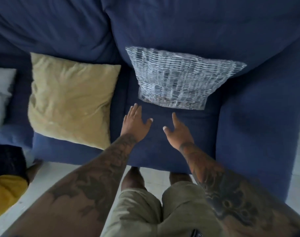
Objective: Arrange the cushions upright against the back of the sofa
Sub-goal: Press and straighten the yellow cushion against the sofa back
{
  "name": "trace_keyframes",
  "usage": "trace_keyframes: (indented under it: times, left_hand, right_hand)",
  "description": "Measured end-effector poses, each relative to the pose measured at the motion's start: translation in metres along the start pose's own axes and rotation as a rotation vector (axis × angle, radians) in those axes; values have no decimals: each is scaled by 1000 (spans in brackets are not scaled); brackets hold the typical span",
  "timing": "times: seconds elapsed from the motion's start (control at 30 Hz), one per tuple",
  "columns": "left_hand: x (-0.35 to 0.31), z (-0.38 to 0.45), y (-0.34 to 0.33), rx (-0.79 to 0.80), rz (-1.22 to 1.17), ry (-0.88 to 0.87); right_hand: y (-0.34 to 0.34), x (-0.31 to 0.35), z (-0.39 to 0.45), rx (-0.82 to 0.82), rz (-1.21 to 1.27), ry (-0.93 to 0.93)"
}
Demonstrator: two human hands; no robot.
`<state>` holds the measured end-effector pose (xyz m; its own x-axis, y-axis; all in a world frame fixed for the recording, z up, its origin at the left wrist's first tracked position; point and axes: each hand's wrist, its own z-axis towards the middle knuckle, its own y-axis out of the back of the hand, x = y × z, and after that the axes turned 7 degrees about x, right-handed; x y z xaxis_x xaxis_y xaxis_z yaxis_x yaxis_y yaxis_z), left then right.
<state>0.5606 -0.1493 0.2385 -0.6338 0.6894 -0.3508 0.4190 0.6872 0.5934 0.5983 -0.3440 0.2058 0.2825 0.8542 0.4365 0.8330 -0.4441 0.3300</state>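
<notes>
A grey-and-white patterned cushion (178, 79) stands propped against the back of the dark blue sofa (180, 23), on the right seat. A beige cushion (72, 100) lies flat on the left seat. At the far left edge shows part of a white cushion (0, 93). My left hand (135, 124) hovers over the right seat just below the patterned cushion's left corner, fingers spread and holding nothing. My right hand (178, 130) is beside it, also spread and empty, a short way below the patterned cushion.
The sofa's wide right armrest (258, 134) borders the right seat. A yellow and dark object (5, 185) lies on the pale floor at the lower left, with another person's foot (34, 168) beside it. My own legs stand against the seat's front edge.
</notes>
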Motion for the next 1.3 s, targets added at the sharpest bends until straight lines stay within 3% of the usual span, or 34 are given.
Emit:
trace_keyframes:
  times: [0.3, 0.57, 0.8, 1.13, 1.3]
  left_hand:
    - [101, -44, 101, -144, -29, 78]
    - [232, -16, 199, -134, -23, 67]
    - [315, 18, 273, -173, -8, 96]
    - [381, 116, 303, -86, -10, 262]
    - [391, 159, 287, -103, -142, 257]
  right_hand:
    - [-60, 74, -25, -4, -44, 9]
    - [-146, 215, 11, -148, 227, 3]
    - [-205, 311, 37, -225, 159, -1]
    - [-228, 372, 138, -297, 38, -205]
    - [-235, 375, 186, -418, 179, -314]
